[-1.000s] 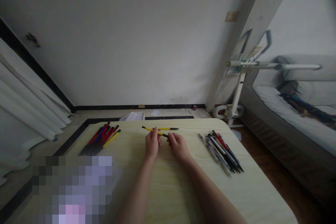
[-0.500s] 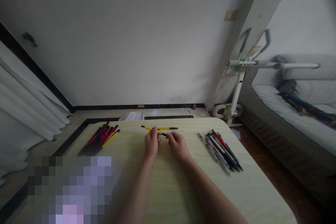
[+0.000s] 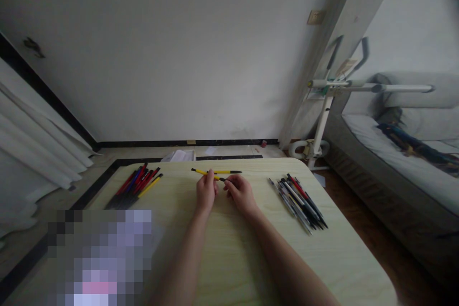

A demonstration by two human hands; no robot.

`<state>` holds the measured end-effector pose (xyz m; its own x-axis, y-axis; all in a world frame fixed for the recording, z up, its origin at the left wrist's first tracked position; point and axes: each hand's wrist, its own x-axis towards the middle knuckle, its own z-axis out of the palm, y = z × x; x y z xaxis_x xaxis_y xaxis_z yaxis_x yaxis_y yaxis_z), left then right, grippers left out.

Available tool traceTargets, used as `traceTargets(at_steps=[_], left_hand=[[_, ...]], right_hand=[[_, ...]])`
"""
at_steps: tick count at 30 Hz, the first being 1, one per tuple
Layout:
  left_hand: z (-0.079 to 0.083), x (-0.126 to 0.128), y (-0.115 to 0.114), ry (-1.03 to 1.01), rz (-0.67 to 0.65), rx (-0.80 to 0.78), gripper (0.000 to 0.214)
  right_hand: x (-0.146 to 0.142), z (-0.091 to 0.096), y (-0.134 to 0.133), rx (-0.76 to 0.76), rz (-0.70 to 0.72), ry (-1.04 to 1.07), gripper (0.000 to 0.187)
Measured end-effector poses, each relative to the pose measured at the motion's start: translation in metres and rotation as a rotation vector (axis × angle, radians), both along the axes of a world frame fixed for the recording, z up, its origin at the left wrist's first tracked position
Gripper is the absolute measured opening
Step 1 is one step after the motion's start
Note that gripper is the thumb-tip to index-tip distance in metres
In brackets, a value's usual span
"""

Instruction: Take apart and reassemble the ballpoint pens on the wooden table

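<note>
Between my two hands is a yellow pen with black ends (image 3: 199, 171), tilted down to the right. My left hand (image 3: 206, 192) is closed around its middle, thumb on top. The fingers of my right hand (image 3: 241, 192) pinch its dark right end. Just behind lies a second yellow pen (image 3: 226, 172) on the table, partly hidden by my left hand. To the left a bunch of red, blue and yellow pens (image 3: 138, 182) fans out. Clear, white, black and red pens (image 3: 299, 203) lie in a pile to the right.
The light wooden table (image 3: 229, 258) has rounded corners. A blurred-out patch (image 3: 103, 258) covers its near left part. Beyond stand a wall (image 3: 201, 57), a white exercise machine (image 3: 321, 124) and a grey sofa bed (image 3: 380, 167). A white curtain (image 3: 36, 143) hangs at left.
The whole view has shifted slightly. Both hands keep hold of the same yellow pen; my right fingers look slightly more spread around its dark end.
</note>
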<state>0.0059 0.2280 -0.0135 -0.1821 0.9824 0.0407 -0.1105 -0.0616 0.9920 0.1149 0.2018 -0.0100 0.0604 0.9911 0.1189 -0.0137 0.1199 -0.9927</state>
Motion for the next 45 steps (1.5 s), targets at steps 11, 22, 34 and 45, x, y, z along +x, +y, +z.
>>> traceTargets(at_steps=[11,22,34,45], left_hand=[[0.0020,0.0002,-0.0014,-0.019,0.011,-0.007,0.039],[0.0032,-0.0007,-0.0015,-0.066,0.041,-0.021,0.038],[0.0000,-0.0011,0.0001,-0.031,0.047,0.003,0.041],[-0.0013,-0.0016,0.0003,-0.041,0.047,0.012,0.040]], right_hand=[[-0.0002,-0.0007,0.0018,0.004,-0.019,0.028,0.022],[0.0028,-0.0025,0.0027,-0.021,-0.001,-0.072,0.045],[0.0023,-0.0044,0.0010,0.028,0.013,-0.168,0.046],[0.0022,-0.0026,-0.0004,0.049,0.007,-0.177,0.042]])
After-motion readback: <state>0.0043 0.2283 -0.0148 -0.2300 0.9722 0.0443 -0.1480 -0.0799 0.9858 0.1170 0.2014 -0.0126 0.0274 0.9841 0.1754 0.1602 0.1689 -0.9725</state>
